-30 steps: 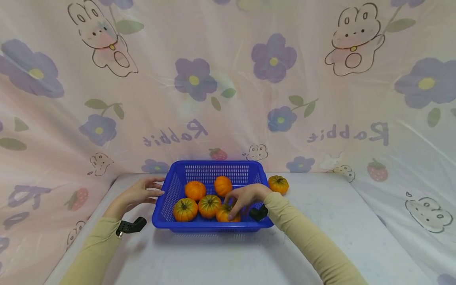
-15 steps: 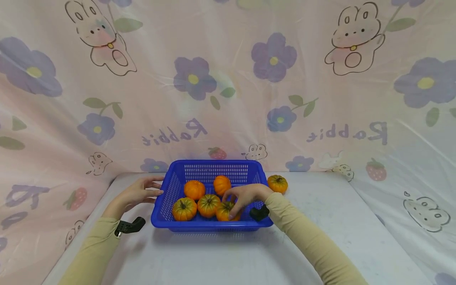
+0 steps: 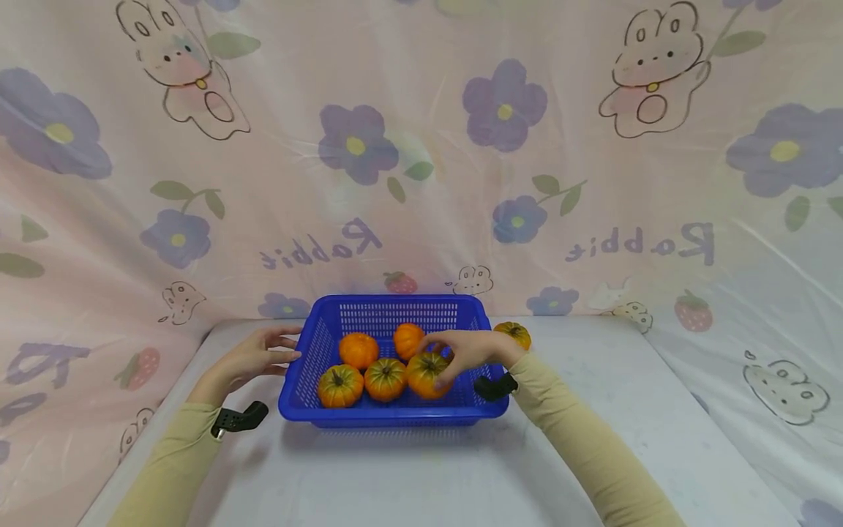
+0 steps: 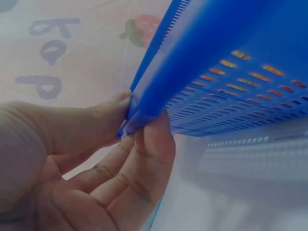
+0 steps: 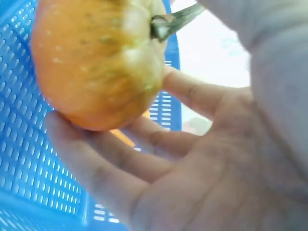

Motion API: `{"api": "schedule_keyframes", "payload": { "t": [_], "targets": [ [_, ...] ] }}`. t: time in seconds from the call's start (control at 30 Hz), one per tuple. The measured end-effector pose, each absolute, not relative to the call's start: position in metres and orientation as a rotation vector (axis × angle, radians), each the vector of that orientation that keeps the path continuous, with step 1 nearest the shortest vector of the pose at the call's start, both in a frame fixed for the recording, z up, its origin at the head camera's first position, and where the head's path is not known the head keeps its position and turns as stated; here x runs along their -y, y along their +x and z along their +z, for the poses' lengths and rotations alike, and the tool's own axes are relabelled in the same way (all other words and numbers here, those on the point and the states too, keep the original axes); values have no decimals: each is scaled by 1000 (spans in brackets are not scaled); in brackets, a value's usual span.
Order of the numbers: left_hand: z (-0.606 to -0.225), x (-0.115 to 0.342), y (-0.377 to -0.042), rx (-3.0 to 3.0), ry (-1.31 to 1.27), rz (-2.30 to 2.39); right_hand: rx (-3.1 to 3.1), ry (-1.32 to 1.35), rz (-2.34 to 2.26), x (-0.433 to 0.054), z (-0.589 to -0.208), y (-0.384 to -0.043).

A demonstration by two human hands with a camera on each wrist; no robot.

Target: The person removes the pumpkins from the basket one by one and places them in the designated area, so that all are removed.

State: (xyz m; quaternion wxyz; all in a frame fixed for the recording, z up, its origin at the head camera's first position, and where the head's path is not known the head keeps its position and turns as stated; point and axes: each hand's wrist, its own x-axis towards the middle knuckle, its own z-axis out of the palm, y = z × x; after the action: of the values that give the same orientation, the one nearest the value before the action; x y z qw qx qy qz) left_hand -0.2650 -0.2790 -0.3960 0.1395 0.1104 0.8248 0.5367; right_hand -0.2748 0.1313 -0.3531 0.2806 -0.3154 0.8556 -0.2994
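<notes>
My left hand (image 3: 253,362) pinches the left rim of a blue plastic basket (image 3: 395,415) between thumb and fingers, as the left wrist view shows close up. Over the basket's right half, my right hand (image 3: 477,350) grips a small orange and green pumpkin (image 3: 424,375) with curled fingers. In the right wrist view that pumpkin (image 5: 96,62) shows its stem pointing toward the palm side. Several more pumpkins sit inside: two greenish-topped ones at the front, a left pumpkin (image 3: 340,386) and a middle pumpkin (image 3: 385,380), and two orange ones behind, a left pumpkin (image 3: 358,351) and a right pumpkin (image 3: 408,340).
Outside the basket, another pumpkin (image 3: 514,334) rests on the white table (image 3: 395,483) near the right back corner, partly covered by the right wrist. A printed curtain (image 3: 421,183) with flowers and rabbits hangs behind the table and along its sides.
My right hand has lifted the front right pumpkin up from among the others and slightly rightward. The left hand stays at the basket's rim.
</notes>
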Motion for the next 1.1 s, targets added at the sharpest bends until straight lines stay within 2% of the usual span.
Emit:
{"api": "schedule_keyframes", "payload": {
  "t": [0.27, 0.57, 1.1],
  "targets": [
    [-394, 278, -261, -2374, 313, 1560, -2365, -927, -918, -151, -359, -273],
    [-393, 277, -262, -2369, 338, 1565, -2465, -870, -1100, -179, -358, -269],
    [-391, 276, -260, -2371, 331, 1563, -2478, -930, -1432, -222, -366, -262]
  ]
}}
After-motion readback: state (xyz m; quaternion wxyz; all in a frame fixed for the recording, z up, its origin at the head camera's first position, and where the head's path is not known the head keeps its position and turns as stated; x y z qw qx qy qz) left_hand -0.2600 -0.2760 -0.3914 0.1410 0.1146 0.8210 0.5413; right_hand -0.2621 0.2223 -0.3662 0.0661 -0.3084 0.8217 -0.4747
